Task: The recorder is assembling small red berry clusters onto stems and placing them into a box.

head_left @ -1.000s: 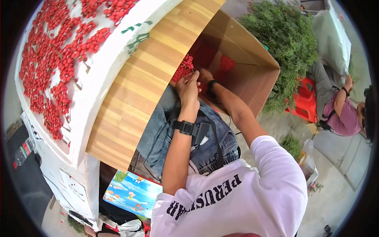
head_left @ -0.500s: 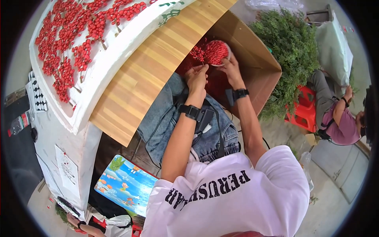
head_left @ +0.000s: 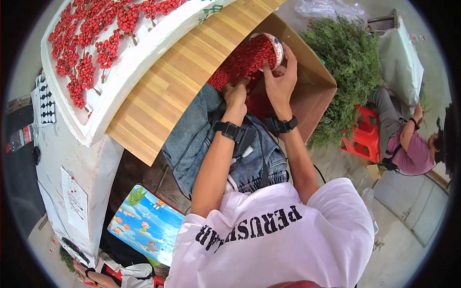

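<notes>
Bowl (head_left: 278, 47) is in my R hand (head_left: 281, 79), at the open box (head_left: 317, 103); can't judge how deep in. It's tipped well over, mouth to the L. R fingers grip it: thumb at the near edge, forefinger up the outer wall, other fingers mostly hidden. Red berries (head_left: 258, 52) fill the mouth & spread past the rim toward my L hand (head_left: 235, 95), a bit blurred.

L hand is lower, just L of the R one, fingers curled, tips close tog.; can't tell from here if they're pinching anything. A berry bunch (head_left: 218, 79) shows right beside the knuckles.

Dark bands (head_left: 229, 130) on both wrists. Jeans (head_left: 189, 127) under the L forearm, white shirt (head_left: 278, 249) w/ black lettering nearest my cam.

L of box: striped board (head_left: 192, 62), on a slant. Past it, foam tray (head_left: 137, 62) w/ red sprigs (head_left: 105, 54) laid out. Below: blue pic board (head_left: 149, 223). Far L: clear bottle (head_left: 20, 138).

R of box: green foliage (head_left: 343, 67) close by, then red stool (head_left: 362, 137), pale sack (head_left: 403, 62), & a co-worker (head_left: 413, 153) in a purple top. Bottom L: another person's arm (head_left: 103, 279).
</notes>
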The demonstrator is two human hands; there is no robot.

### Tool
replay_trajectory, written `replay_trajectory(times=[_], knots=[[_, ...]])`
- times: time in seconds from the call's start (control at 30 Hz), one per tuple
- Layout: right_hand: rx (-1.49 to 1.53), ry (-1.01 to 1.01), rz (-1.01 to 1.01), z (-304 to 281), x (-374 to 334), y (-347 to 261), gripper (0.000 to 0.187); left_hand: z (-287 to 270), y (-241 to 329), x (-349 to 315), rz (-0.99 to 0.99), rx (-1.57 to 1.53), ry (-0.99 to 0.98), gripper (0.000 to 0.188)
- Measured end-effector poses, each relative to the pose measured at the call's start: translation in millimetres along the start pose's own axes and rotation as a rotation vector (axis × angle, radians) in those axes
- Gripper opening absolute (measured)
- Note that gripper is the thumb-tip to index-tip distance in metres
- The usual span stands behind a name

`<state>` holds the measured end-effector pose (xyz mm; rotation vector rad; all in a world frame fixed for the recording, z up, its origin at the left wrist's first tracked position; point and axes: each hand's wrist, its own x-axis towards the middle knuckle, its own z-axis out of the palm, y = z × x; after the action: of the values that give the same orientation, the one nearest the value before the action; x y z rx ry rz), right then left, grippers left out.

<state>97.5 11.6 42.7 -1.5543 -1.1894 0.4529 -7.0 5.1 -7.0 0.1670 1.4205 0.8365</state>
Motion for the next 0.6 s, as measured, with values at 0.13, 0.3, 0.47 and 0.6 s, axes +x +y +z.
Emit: replay_trajectory(times=[0.13,0.3,0.47,0.6], knots=[[-0.238,0.003,-0.084,-5.2,7.0,-8.8,0.06,6.2,-5.3,-0.5,-0.023,-0.024,-0.006,0.008],[-0.286,0.035,-0.041,20.5,28.6,34.9,0.059,5.3,-0.7,11.7,-0.006,-0.014,0.0,0.012],[-0.602,-0.013,-0.029,55.3,64.6,168.3,0.052,17.4,5.2,22.7,-0.055,0.017,-0.031,0.016],[-0.687,-0.35,0.103,97.0,69.2,199.4,0.053,17.3,7.3,37.8,-0.048,0.013,-0.064,0.019]])
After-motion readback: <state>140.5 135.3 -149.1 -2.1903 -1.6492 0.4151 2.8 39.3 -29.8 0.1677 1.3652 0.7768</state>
